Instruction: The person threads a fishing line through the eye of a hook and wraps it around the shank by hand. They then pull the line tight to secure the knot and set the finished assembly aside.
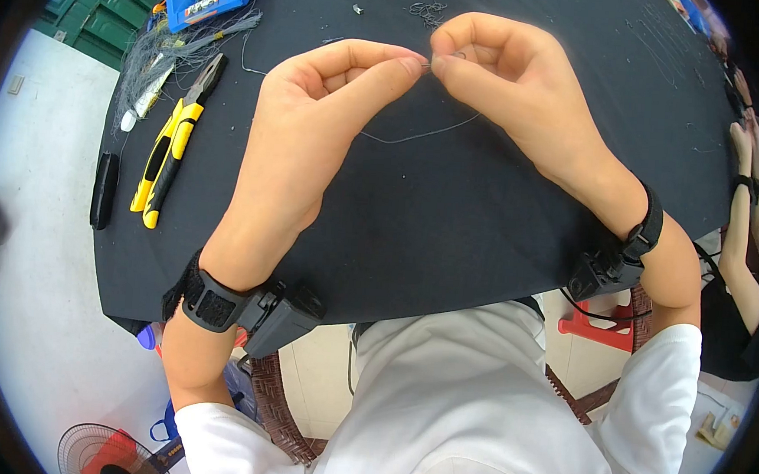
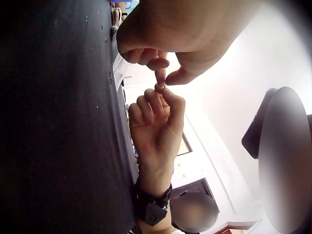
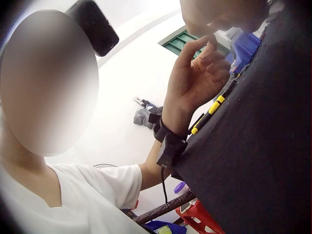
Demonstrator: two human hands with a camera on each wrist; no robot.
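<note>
Both hands meet fingertip to fingertip above the black cloth in the head view. The left hand (image 1: 313, 116) pinches something very small and thin between thumb and index finger. Facing it, the right hand (image 1: 515, 80) pinches at the same spot, its other fingers curled. A thin grey line (image 1: 420, 138) hangs in a curve below the hands; where its ends go is hidden by the fingers. In the left wrist view the right hand (image 2: 156, 117) touches the left hand's fingertips. The right wrist view shows the left hand (image 3: 195, 80) with raised thumb and index finger.
Yellow and black pliers (image 1: 175, 142) lie on the black tablecloth (image 1: 432, 231) at the left. Behind them are a tangle of grey line (image 1: 146, 71) and a blue tray (image 1: 211, 9). A small wire coil (image 1: 428, 12) lies beyond the hands. Another person's arm (image 1: 740, 233) is at the right edge.
</note>
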